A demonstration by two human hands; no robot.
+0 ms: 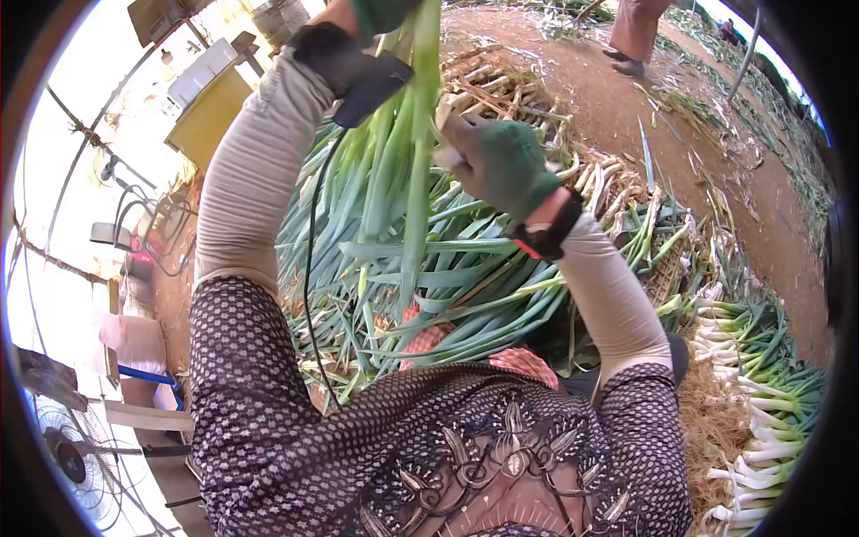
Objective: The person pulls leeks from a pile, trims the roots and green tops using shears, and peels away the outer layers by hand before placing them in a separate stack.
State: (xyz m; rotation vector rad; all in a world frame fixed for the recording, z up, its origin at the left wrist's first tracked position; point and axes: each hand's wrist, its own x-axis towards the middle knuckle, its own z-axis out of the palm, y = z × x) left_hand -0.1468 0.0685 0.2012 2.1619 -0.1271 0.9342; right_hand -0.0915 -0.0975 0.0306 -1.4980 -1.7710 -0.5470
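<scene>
At the top edge, my left hand [383, 12], in a green glove and partly cut off by the frame, is closed around a long green onion [419, 179]. Its leaves hang down toward my lap. My right hand [506, 161], gloved in green and grey, is beside the stalk with its fingers curled together. Whatever is between those fingers is blurred. Below both hands lies a heap of green onions [483, 255], leaves toward me and pale root ends away. A dark flat device [371, 89] with a black cable [309, 259] is at my left wrist.
Cleaned green onions [761, 430] lie in a row at the right, beside a pile of brown roots [707, 403]. A fan [67, 456] stands lower left. A yellow box [210, 116] is upper left. Another person's legs [637, 31] show on the bare soil [608, 107].
</scene>
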